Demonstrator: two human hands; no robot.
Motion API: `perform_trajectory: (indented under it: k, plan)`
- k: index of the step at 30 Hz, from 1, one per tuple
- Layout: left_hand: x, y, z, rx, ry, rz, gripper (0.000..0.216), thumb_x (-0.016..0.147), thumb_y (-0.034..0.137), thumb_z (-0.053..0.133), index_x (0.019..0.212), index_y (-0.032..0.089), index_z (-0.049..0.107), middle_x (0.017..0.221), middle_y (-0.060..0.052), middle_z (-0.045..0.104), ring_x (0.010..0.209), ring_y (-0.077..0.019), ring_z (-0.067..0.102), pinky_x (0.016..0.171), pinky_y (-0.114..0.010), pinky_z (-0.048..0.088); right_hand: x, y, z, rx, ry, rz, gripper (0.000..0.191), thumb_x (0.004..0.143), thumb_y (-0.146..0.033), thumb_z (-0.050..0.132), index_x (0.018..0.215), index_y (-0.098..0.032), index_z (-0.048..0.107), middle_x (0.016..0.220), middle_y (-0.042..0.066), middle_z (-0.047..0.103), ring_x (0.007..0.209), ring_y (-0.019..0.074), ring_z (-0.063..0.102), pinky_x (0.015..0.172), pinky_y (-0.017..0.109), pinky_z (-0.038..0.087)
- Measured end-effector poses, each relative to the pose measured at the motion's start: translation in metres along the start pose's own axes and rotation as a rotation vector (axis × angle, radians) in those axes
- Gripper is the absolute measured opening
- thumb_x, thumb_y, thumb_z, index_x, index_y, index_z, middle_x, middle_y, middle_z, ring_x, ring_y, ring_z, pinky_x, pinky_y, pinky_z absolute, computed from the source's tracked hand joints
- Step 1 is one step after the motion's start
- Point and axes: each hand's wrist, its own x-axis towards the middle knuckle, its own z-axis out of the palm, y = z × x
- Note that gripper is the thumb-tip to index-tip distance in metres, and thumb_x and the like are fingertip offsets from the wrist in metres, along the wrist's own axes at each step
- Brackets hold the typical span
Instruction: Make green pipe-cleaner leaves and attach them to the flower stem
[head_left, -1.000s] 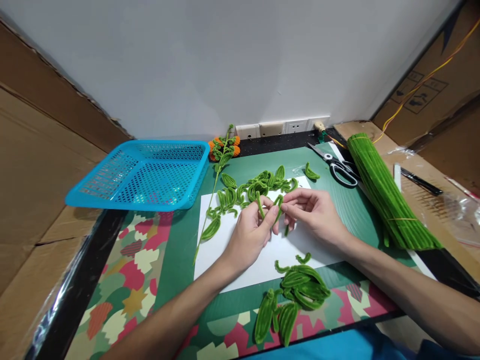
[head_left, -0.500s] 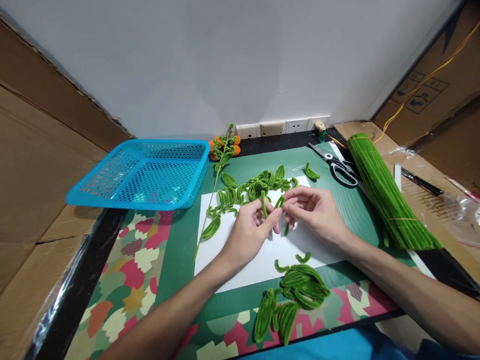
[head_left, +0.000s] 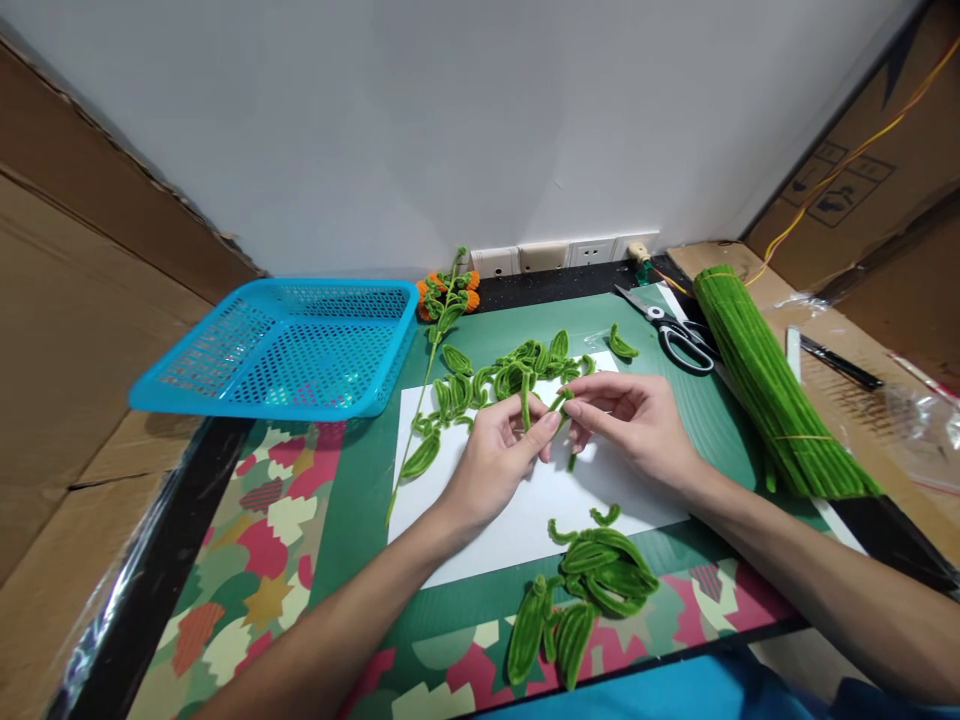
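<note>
My left hand and my right hand meet over a white paper sheet. Between them they pinch a bent green pipe cleaner, one end of which stands up past my left fingers. The thumb and index finger of each hand are pressed together on it; part of it is hidden by the fingers. Behind the hands lies a row of curled green pipe-cleaner leaves. Nearer to me rests a pile of larger looped pipe-cleaner leaves.
A blue perforated basket stands at the left. Beside it lie a long-stemmed stalk and orange flowers. Black-handled scissors, a thick bundle of green pipe cleaners and a black pen-like tool are on the right.
My fingers have shifted slightly on the pipe cleaner, and its bent part between the two hands sits a little differently. Everything else lies as before.
</note>
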Motion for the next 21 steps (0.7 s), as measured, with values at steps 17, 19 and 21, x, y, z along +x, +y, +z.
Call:
perform_trajectory:
  k: [17, 19, 21]
  plan:
    - [0.0, 0.014, -0.008, -0.239, -0.142, -0.162, 0.032, 0.094, 0.035, 0.073, 0.075, 0.013, 0.059, 0.065, 0.002, 0.05, 0.049, -0.0035, 0.029, 0.045, -0.018, 0.016, 0.001, -0.002, -0.002, 0.045, -0.123, -0.04, 0.016, 0.085, -0.029, 0.09, 0.095, -0.019, 0.082, 0.074, 0.002, 0.081, 0.055, 0.0148, 0.074, 0.055, 0.026, 0.064]
    - [0.0, 0.013, -0.008, -0.251, -0.141, -0.18, 0.032, 0.094, 0.035, 0.073, 0.076, 0.014, 0.058, 0.066, 0.002, 0.05, 0.049, -0.0033, 0.028, 0.044, -0.017, 0.015, 0.001, -0.003, -0.001, 0.037, -0.126, -0.049, 0.015, 0.085, -0.028, 0.09, 0.094, -0.019, 0.082, 0.072, 0.002, 0.08, 0.054, 0.0142, 0.073, 0.054, 0.025, 0.063]
    - [-0.001, 0.013, -0.008, -0.279, -0.13, -0.203, 0.031, 0.095, 0.035, 0.072, 0.077, 0.015, 0.056, 0.063, 0.004, 0.045, 0.048, -0.0035, 0.024, 0.044, -0.016, 0.014, 0.0, -0.004, -0.001, 0.019, -0.125, -0.063, 0.013, 0.085, -0.027, 0.089, 0.091, -0.019, 0.082, 0.07, 0.001, 0.078, 0.053, 0.0138, 0.072, 0.053, 0.024, 0.062]
